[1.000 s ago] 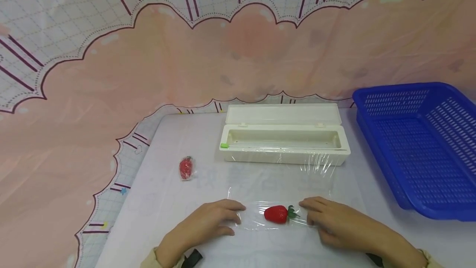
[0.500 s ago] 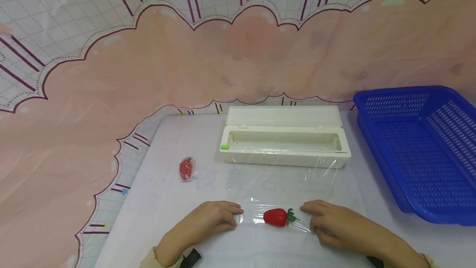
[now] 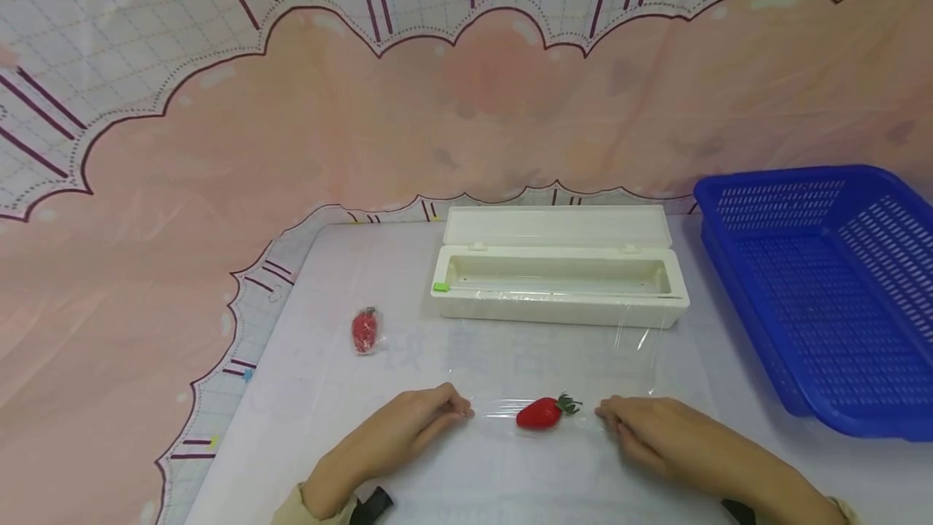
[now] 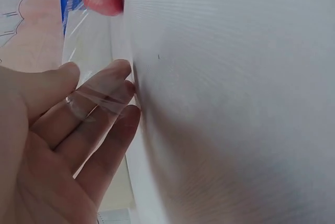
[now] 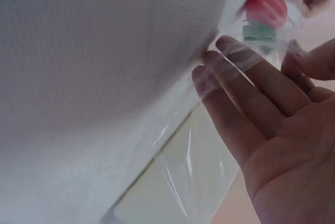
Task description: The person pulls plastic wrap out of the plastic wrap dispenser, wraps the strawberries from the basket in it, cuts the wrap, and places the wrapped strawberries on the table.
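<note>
"What's in hand?"
"Your left hand (image 3: 401, 429) and your right hand (image 3: 670, 436) each pinch the plastic film (image 3: 497, 409)."
"And the strawberry (image 3: 538, 414)?"
"Between your hands, touching neither — its leaves (image 3: 568, 405) toward your right hand. Beyond it sits the white box (image 3: 561, 309) — lid (image 3: 557, 226) back, film stretching from its front toward you."
</note>
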